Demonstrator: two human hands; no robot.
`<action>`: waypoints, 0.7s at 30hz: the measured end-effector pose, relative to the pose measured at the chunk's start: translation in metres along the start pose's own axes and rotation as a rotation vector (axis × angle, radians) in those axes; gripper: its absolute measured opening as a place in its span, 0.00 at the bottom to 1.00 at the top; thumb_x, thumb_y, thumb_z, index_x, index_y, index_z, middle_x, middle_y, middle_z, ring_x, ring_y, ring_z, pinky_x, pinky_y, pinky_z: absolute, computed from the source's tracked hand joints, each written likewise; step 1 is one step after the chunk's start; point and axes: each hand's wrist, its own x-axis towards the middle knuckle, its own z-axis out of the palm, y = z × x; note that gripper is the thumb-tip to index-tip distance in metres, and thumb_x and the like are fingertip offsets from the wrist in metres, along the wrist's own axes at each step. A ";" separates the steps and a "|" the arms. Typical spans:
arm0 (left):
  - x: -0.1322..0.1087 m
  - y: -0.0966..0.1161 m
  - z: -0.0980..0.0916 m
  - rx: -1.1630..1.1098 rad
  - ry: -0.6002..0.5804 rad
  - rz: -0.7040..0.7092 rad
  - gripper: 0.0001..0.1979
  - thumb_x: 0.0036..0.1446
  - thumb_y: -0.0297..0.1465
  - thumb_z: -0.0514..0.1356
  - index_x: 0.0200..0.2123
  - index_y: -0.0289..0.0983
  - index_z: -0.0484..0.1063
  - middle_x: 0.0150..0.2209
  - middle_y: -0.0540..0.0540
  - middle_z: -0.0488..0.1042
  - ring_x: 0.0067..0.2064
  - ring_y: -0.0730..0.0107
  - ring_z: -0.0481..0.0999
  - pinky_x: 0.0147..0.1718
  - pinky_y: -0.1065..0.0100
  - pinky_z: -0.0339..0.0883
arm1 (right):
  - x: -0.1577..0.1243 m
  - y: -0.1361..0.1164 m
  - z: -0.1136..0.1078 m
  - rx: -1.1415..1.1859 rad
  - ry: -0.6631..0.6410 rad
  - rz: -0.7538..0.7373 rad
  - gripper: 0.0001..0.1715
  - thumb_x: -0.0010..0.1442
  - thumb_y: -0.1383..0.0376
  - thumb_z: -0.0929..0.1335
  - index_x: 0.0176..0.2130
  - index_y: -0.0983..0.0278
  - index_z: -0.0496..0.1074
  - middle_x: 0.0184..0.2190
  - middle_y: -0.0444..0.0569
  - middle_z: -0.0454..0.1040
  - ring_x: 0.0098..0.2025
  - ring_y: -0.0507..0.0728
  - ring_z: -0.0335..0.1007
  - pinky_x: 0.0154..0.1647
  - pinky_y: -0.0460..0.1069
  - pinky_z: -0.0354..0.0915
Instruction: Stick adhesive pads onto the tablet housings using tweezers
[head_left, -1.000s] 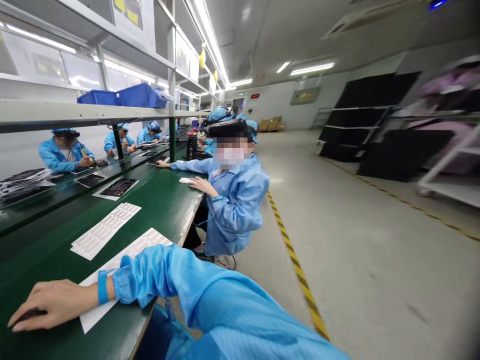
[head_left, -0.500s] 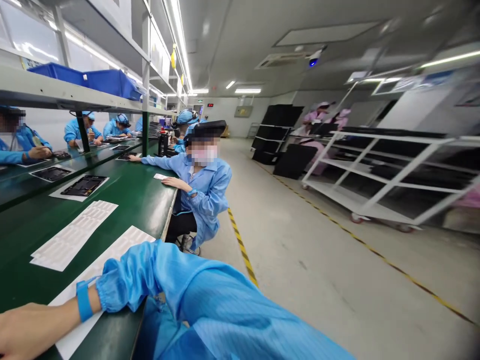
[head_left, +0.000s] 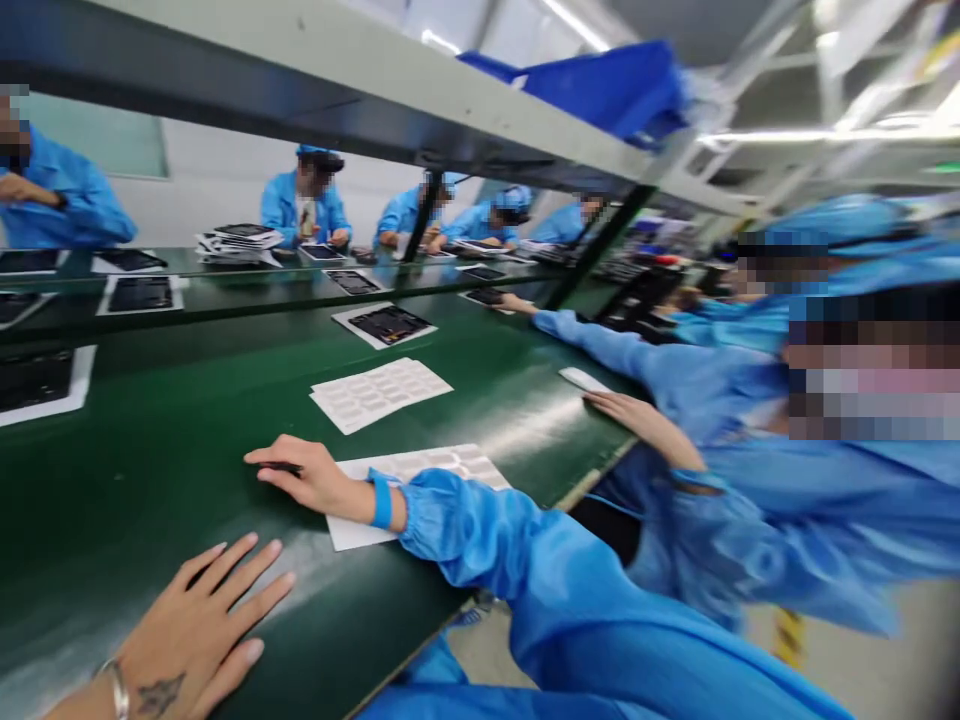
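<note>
My left hand [head_left: 199, 630] lies flat on the green tabletop [head_left: 165, 430] at the lower left, fingers spread, a bracelet at the wrist. My right hand [head_left: 311, 475], with a blue band at the wrist, is closed round a small dark object [head_left: 281, 467] just above the table. Under my right wrist lies a white sheet of labels [head_left: 450, 462]. Farther back rests a second stack of label sheets [head_left: 381, 392]. Beyond it a black device panel [head_left: 386, 324] sits on white paper.
At the right, a masked co-worker's hand [head_left: 637, 415] rests by a small white item [head_left: 583, 380]. Another black panel [head_left: 34, 380] lies at the left. A shelf [head_left: 360, 80] with a blue bin [head_left: 607, 85] crosses above. Several people in blue sit behind.
The view has swung left and down from the aisle to the table. My left hand has come into view, and my right hand now shows whole.
</note>
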 end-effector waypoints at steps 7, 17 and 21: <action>0.001 0.015 -0.009 -0.079 -0.138 -0.092 0.26 0.71 0.37 0.52 0.69 0.55 0.55 0.71 0.56 0.55 0.70 0.61 0.57 0.65 0.59 0.52 | -0.012 -0.007 0.004 0.047 0.072 -0.027 0.14 0.69 0.59 0.67 0.48 0.62 0.77 0.35 0.50 0.79 0.34 0.53 0.74 0.36 0.48 0.70; 0.001 0.014 -0.007 -0.169 -0.145 -0.097 0.26 0.69 0.37 0.53 0.69 0.52 0.56 0.71 0.53 0.55 0.70 0.58 0.56 0.66 0.57 0.52 | 0.065 0.045 -0.088 -0.642 0.030 0.323 0.17 0.73 0.62 0.59 0.54 0.60 0.72 0.42 0.52 0.81 0.46 0.58 0.77 0.47 0.50 0.68; -0.002 0.020 -0.004 -0.130 -0.107 -0.144 0.27 0.68 0.37 0.55 0.68 0.55 0.57 0.70 0.57 0.56 0.69 0.60 0.59 0.65 0.57 0.56 | 0.098 0.119 -0.142 -0.832 -0.036 0.587 0.12 0.69 0.62 0.66 0.46 0.67 0.74 0.41 0.55 0.79 0.45 0.61 0.77 0.46 0.54 0.70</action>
